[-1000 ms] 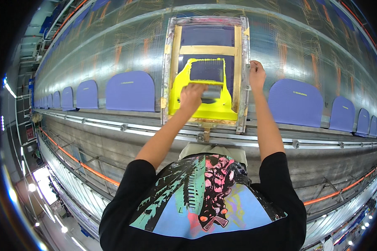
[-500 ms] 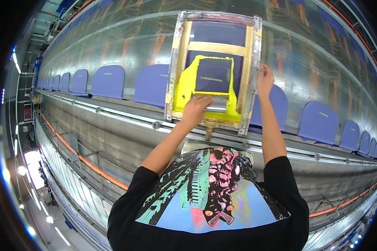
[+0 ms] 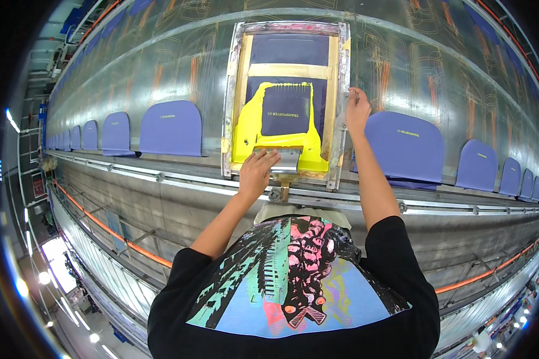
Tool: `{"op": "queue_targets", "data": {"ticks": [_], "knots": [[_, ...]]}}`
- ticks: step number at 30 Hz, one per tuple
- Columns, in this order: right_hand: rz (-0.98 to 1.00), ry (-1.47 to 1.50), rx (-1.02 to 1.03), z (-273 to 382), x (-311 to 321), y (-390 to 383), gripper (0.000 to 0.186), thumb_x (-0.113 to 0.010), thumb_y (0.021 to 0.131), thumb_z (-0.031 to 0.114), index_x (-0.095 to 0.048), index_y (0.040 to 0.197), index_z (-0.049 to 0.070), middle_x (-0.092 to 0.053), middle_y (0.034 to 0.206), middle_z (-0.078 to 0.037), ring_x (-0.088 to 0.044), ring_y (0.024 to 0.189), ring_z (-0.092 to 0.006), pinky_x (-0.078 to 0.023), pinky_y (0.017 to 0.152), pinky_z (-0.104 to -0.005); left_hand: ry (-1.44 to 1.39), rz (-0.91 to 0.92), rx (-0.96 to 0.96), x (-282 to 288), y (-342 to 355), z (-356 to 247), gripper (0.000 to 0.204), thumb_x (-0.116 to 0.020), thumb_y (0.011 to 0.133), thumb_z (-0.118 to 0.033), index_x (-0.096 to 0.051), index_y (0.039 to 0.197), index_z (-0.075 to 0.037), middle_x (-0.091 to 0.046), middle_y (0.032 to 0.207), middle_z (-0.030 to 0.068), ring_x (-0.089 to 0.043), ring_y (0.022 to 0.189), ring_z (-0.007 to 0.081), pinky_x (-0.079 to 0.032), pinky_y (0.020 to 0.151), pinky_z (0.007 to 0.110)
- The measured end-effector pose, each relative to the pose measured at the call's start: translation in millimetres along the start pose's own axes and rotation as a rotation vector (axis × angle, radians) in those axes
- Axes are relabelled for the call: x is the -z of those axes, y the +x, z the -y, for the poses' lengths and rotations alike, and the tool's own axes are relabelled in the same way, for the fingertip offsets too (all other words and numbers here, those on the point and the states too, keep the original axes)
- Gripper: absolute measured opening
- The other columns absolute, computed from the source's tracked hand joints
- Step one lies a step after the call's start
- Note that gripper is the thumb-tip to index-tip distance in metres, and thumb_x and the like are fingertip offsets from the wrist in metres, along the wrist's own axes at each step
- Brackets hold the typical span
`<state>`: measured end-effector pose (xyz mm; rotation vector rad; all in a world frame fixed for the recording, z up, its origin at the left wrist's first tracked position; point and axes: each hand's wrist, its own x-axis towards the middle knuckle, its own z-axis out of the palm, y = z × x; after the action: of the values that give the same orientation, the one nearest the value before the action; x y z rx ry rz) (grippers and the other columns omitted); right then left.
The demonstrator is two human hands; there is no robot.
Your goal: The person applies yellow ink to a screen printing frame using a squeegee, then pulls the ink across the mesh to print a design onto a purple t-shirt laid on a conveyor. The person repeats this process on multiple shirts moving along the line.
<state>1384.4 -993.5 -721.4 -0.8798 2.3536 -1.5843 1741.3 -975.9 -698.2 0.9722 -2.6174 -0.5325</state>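
Observation:
A screen-printing frame (image 3: 344, 72) with worn metal rails lies over the row of purple panels in front of me. Bright yellow ink (image 3: 243, 133) rings a dark printing area (image 3: 278, 113) in its mesh. Near the frame's close end, my left hand (image 3: 257, 172) grips a squeegee (image 3: 287, 160) with a silvery metal holder. Its blade rests by the ink, and some of the holder is hidden under my fingers. My right hand (image 3: 358, 110) pinches the outer edge of the frame's right rail.
Purple panels with rounded tops line the long metallic table (image 3: 395, 36), including a left one (image 3: 170, 131) and a right one (image 3: 404, 146) beside the frame. Small yellow print marks them. A metal rail (image 3: 203, 185) with fittings runs along the near edge. A brass-coloured piece (image 3: 284, 190) juts from the frame.
The squeegee has come toward me, leaving a yellow ink band beyond it. The frame sits differently against the panels; the right-hand neighbour, partly covered before, now shows almost whole.

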Motion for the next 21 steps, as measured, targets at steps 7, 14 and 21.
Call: {"op": "queue_targets", "data": {"ticks": [7, 14, 21], "knots": [[0.004, -0.038, -0.045, -10.7, -10.8, -15.2, 0.018, -0.06, 0.102, 0.021, -0.071, 0.108, 0.008, -0.062, 0.068, -0.015, -0.061, 0.062, -0.029, -0.048, 0.065, -0.0447, 0.116, -0.058, -0.109, -18.0, 14.5, 22.1, 0.045, -0.063, 0.08, 0.002, -0.071, 0.121, -0.014, -0.069, 0.131, 0.0035, -0.063, 0.121, 0.0301, -0.049, 0.102, 0.049], [0.06, -0.016, -0.058, -7.4, -27.3, -23.6, 0.02, -0.059, 0.102, 0.022, -0.071, 0.11, 0.008, -0.063, 0.069, -0.017, -0.062, 0.064, -0.0327, -0.048, 0.067, -0.0461, 0.056, -0.171, -0.027, 21.5, 166.4, 63.3, 0.041, -0.059, 0.079, 0.004, -0.076, 0.109, -0.017, -0.074, 0.095, 0.0077, -0.068, 0.093, 0.0324, -0.054, 0.077, 0.046], [0.057, 0.016, -0.05, -10.4, -21.6, -22.7, 0.018, -0.061, 0.102, 0.02, -0.071, 0.11, 0.008, -0.059, 0.066, -0.014, -0.057, 0.06, -0.0262, -0.046, 0.064, -0.0435, 0.079, -0.224, -0.07, -12.7, 86.3, 42.5, 0.038, -0.065, 0.076, 0.004, -0.076, 0.106, -0.016, -0.076, 0.105, 0.0026, -0.069, 0.096, 0.0264, -0.052, 0.078, 0.042]]}}
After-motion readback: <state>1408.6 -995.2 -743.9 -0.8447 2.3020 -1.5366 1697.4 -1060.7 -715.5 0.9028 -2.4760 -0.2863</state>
